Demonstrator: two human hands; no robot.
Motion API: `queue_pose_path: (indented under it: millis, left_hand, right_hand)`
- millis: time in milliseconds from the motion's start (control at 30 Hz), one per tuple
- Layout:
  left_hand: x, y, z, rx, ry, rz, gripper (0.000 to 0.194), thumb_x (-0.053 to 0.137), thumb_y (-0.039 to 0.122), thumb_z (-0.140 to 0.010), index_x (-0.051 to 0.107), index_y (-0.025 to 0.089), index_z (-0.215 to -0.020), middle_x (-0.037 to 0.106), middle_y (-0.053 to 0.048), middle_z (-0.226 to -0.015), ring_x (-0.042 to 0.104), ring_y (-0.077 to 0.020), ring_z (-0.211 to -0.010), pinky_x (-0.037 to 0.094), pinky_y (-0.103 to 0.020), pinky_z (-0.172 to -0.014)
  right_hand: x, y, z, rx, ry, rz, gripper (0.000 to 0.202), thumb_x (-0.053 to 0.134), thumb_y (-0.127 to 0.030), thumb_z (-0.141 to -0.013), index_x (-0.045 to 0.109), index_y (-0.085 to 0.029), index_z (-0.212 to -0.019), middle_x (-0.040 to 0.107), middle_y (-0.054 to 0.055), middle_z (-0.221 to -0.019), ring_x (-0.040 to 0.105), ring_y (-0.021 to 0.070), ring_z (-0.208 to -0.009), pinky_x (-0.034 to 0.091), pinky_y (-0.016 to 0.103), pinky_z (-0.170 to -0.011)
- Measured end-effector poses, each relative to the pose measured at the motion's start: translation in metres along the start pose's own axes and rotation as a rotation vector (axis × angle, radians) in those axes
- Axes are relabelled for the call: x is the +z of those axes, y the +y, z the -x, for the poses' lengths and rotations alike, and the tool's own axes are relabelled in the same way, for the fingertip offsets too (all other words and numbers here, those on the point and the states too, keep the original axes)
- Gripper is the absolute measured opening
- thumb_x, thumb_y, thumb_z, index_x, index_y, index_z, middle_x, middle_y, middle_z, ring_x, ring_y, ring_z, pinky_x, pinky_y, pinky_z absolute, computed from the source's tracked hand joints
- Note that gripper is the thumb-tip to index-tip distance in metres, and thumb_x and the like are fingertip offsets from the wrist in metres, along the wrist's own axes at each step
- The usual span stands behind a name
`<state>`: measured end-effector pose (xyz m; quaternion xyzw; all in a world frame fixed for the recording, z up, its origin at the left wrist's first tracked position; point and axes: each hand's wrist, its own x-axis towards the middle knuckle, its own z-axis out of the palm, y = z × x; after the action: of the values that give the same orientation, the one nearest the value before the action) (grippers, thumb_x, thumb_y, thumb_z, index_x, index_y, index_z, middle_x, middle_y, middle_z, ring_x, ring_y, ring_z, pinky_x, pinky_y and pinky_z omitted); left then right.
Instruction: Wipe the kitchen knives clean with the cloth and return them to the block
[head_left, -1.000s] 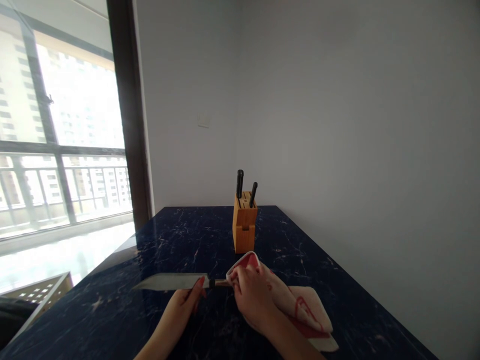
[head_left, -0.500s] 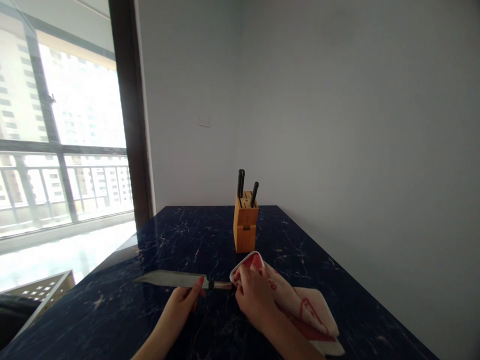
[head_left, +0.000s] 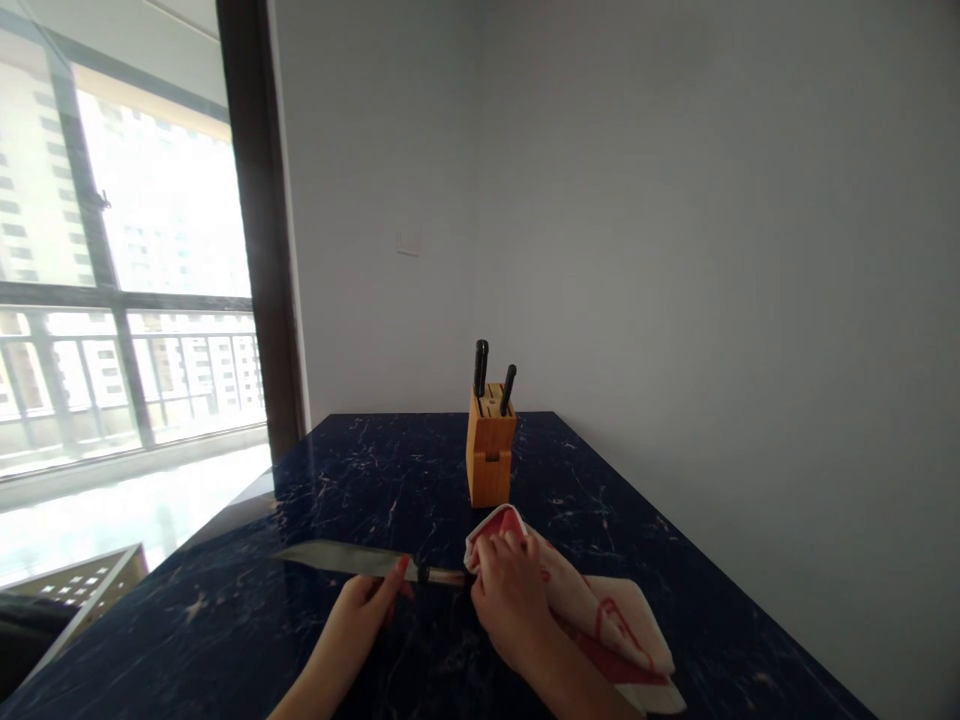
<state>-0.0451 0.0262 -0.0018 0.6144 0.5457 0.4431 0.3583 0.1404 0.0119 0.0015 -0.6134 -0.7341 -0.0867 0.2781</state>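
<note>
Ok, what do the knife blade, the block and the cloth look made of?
Knife blade: metal, likely steel, from its smooth grey sheen.
Block: probably wood or bamboo, smooth and honey-coloured.
Cloth: soft, matte fabric, perhaps cotton, judging by its folds; weave too small to tell.

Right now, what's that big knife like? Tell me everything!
The knife has a long, broad, grey blade that looks like metal and narrows to a point on the left. Beside it comes a dark collar, then a shiny brownish handle, dark towards its end. It lies crosswise over the dark table. The left hand pinches the blade near the handle. The right hand, gripping a cloth, is by the handle's end; whether they touch is unclear.
</note>
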Motion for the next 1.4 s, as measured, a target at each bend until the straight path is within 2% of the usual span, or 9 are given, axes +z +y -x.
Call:
queue_pose_path:
  millis: [167,300,500,633,767,867,967,1067,1400]
  left_hand:
    - [-0.003,-0.001,-0.002,0.011,0.051,0.025,0.061,0.048,0.072,-0.058,0.064,0.013,-0.055,0.040,0.005,-0.035,0.041,-0.0116,-0.039,0.033,-0.024,-0.045]
    - [-0.003,0.002,-0.001,-0.020,0.045,0.062,0.061,0.049,0.073,-0.056,0.063,0.013,-0.051,0.041,0.005,-0.034,0.041,-0.0123,-0.039,0.034,-0.025,-0.045]
    - [-0.001,0.008,0.004,-0.013,0.022,0.110,0.060,0.046,0.072,-0.061,0.060,0.015,-0.050,0.042,0.005,-0.037,0.041,-0.0115,-0.041,0.034,-0.024,-0.048]
    - [-0.003,0.007,0.004,0.036,-0.040,0.182,0.052,0.046,0.065,-0.069,0.061,0.016,-0.064,0.042,0.006,-0.043,0.039,-0.0105,-0.045,0.032,-0.022,-0.050]
    - [-0.005,0.007,0.003,0.052,-0.127,0.265,0.041,0.053,0.057,-0.071,0.056,0.018,-0.059,0.045,0.006,-0.047,0.041,-0.0093,-0.049,0.032,-0.020,-0.052]
    - [-0.007,0.006,0.002,0.006,-0.062,0.375,0.034,0.060,0.053,-0.068,0.060,0.020,-0.075,0.061,0.003,-0.066,0.053,-0.0124,-0.064,0.037,-0.020,-0.060]
    - [-0.010,0.005,0.000,-0.007,-0.038,0.474,0.043,0.060,0.049,-0.070,0.056,0.023,-0.104,0.065,-0.002,-0.097,0.057,-0.0177,-0.088,0.039,-0.024,-0.074]
    - [-0.011,0.006,-0.001,0.016,-0.089,0.531,0.046,0.055,0.046,-0.076,0.049,0.023,-0.116,0.066,-0.004,-0.098,0.057,-0.0182,-0.094,0.037,-0.025,-0.079]
    - [-0.011,0.001,-0.002,-0.037,-0.003,0.644,0.036,0.067,0.042,-0.066,0.067,0.014,-0.089,0.071,-0.006,-0.087,0.061,-0.0207,-0.090,0.043,-0.027,-0.085]
  right_hand:
    - [-0.010,-0.009,0.003,-0.078,0.049,-0.072,0.010,0.051,-0.019,-0.076,0.055,-0.022,-0.085,0.057,0.003,-0.092,0.047,0.0213,-0.091,0.024,0.041,-0.088]
    - [-0.011,-0.020,0.006,-0.181,0.023,-0.130,0.029,0.058,-0.038,-0.076,0.051,-0.025,-0.101,0.058,0.001,-0.096,0.046,0.0221,-0.094,0.023,0.042,-0.090]
    - [-0.009,-0.017,0.003,-0.202,0.003,-0.084,0.008,0.053,-0.028,-0.083,0.053,-0.024,-0.090,0.062,0.000,-0.086,0.049,0.0193,-0.087,0.022,0.040,-0.088]
    - [-0.008,-0.019,0.005,-0.171,0.042,-0.155,0.011,0.046,-0.022,-0.086,0.053,-0.026,-0.094,0.063,-0.002,-0.087,0.050,0.0179,-0.087,0.021,0.039,-0.088]
    - [-0.006,-0.021,0.008,-0.109,0.114,-0.236,0.017,0.040,-0.018,-0.088,0.052,-0.024,-0.098,0.063,0.000,-0.086,0.052,0.0180,-0.087,0.018,0.040,-0.089]
    - [-0.006,-0.021,0.009,-0.132,0.130,-0.268,0.020,0.037,-0.016,-0.088,0.051,-0.023,-0.099,0.062,0.001,-0.085,0.052,0.0171,-0.083,0.016,0.040,-0.090]
    - [-0.006,-0.021,0.009,-0.179,0.108,-0.281,0.021,0.036,-0.014,-0.087,0.051,-0.023,-0.098,0.062,0.000,-0.084,0.052,0.0166,-0.083,0.017,0.039,-0.089]
    - [-0.006,-0.021,0.010,-0.207,0.080,-0.283,0.021,0.037,-0.013,-0.086,0.051,-0.024,-0.098,0.062,-0.001,-0.085,0.052,0.0163,-0.084,0.016,0.040,-0.090]
    - [-0.003,-0.021,0.010,-0.157,0.080,-0.226,0.013,0.040,-0.022,-0.087,0.052,-0.026,-0.093,0.061,-0.002,-0.086,0.051,0.0178,-0.084,0.023,0.039,-0.085]
